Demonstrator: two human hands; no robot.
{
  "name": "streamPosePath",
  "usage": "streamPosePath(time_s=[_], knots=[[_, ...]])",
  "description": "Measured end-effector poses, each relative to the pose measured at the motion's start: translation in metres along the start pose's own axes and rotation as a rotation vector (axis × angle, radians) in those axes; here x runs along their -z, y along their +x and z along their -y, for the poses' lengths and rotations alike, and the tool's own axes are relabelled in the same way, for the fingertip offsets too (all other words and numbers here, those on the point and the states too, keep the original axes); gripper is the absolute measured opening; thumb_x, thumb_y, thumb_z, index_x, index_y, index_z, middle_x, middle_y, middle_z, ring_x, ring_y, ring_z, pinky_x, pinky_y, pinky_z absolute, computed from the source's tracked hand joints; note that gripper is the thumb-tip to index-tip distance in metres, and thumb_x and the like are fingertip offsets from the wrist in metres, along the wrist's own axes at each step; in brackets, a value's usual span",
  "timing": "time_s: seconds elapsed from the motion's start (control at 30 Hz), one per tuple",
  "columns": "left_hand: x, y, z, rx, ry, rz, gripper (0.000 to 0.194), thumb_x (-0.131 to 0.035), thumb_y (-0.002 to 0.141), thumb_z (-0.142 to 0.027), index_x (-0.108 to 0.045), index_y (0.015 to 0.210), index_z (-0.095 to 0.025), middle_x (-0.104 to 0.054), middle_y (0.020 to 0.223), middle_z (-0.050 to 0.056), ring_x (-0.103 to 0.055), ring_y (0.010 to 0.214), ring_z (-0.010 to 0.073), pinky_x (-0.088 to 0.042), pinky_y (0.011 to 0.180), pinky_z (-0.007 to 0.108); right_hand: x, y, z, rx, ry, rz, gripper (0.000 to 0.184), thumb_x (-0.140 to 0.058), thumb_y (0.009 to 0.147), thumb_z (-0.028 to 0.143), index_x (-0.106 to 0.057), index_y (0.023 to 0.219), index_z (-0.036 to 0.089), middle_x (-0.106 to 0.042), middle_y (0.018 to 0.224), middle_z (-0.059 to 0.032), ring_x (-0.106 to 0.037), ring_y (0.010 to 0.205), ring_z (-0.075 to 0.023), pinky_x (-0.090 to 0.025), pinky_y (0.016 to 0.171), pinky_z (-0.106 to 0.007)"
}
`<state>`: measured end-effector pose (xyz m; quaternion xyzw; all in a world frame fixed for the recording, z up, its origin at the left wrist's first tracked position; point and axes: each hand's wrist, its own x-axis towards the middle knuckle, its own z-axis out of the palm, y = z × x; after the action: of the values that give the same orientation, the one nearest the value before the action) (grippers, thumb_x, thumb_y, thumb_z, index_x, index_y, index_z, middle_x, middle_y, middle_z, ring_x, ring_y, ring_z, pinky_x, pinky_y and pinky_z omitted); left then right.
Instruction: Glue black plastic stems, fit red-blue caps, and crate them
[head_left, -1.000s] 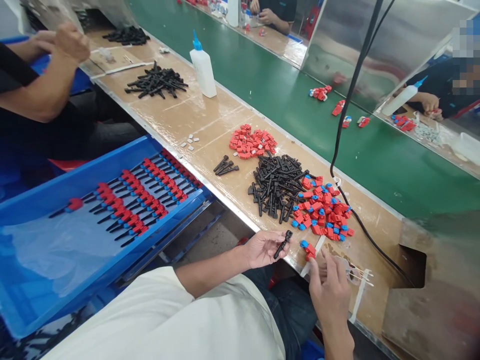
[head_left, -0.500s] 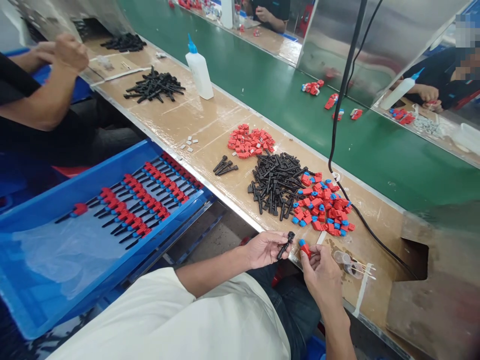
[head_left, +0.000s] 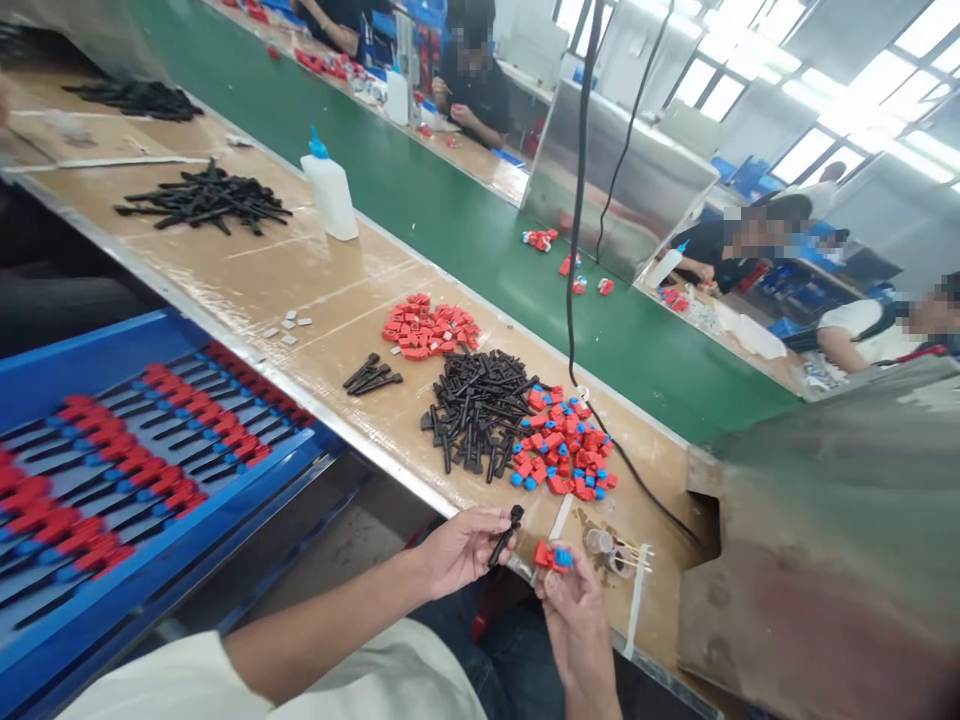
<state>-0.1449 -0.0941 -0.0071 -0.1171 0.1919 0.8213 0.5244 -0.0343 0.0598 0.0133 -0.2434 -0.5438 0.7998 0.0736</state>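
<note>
My left hand pinches a black plastic pin near the bench's front edge. My right hand holds a red and blue cap just right of the pin, the two parts a little apart. Behind them on the brown bench lie a heap of black pins and a heap of red and blue caps. A pile of plain red caps sits farther back, with a few loose black pins beside it.
A blue tray at my left holds rows of assembled pins. A white glue bottle, another black pin pile, a hanging black cable and a green conveyor lie beyond. Other people sit across the belt.
The view has swung up and to the right. My right hand lifted the red and blue cap off the bench and brought it near the pin in my left hand.
</note>
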Motion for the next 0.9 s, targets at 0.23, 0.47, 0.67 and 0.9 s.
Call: streamPosePath(time_s=[0.23,0.47,0.67,0.9], knots=[[-0.011,-0.004,0.008,0.000,0.010,-0.052,0.012,-0.075,0.073,-0.008,-0.068,0.083,-0.006,-0.065,0.066,0.004,-0.062,0.049,0.0067,-0.045,0.043,0.009,0.007,-0.018,-0.027,-0.062,0.165,-0.014,0.038,-0.087,0.070,0.038,-0.073,0.102,0.024,-0.058,0.062,0.0042,-0.044,0.043,-0.0068,-0.036,0.043,-0.020],[-0.013,-0.006,0.014,0.019,0.061,-0.105,0.008,-0.072,0.076,-0.007,-0.066,0.081,-0.008,-0.065,0.068,0.004,-0.062,0.052,0.0067,-0.046,0.045,0.009,0.007,-0.037,-0.028,-0.014,0.272,-0.111,0.046,-0.089,0.056,0.030,-0.076,0.099,0.022,-0.073,0.087,-0.0076,-0.057,0.062,-0.0130,-0.043,0.050,-0.023],[-0.014,-0.007,0.018,0.016,0.117,-0.019,0.018,-0.078,0.071,-0.014,-0.067,0.084,-0.007,-0.064,0.068,0.004,-0.062,0.053,0.0068,-0.038,0.040,0.009,0.009,-0.038,-0.014,0.007,0.177,-0.165,0.030,-0.082,0.070,0.043,-0.073,0.089,0.022,-0.070,0.083,-0.0068,-0.059,0.066,-0.0162,-0.043,0.048,-0.024],[-0.017,-0.014,0.028,0.136,0.283,0.096,0.040,-0.089,0.064,-0.030,-0.069,0.089,-0.006,-0.066,0.072,0.006,-0.065,0.057,0.0107,-0.037,0.045,0.015,-0.001,-0.033,0.014,-0.054,0.074,-0.125,0.051,-0.086,0.069,0.040,-0.068,0.114,0.025,-0.070,0.099,-0.0072,-0.061,0.066,-0.0130,-0.046,0.046,-0.020]])
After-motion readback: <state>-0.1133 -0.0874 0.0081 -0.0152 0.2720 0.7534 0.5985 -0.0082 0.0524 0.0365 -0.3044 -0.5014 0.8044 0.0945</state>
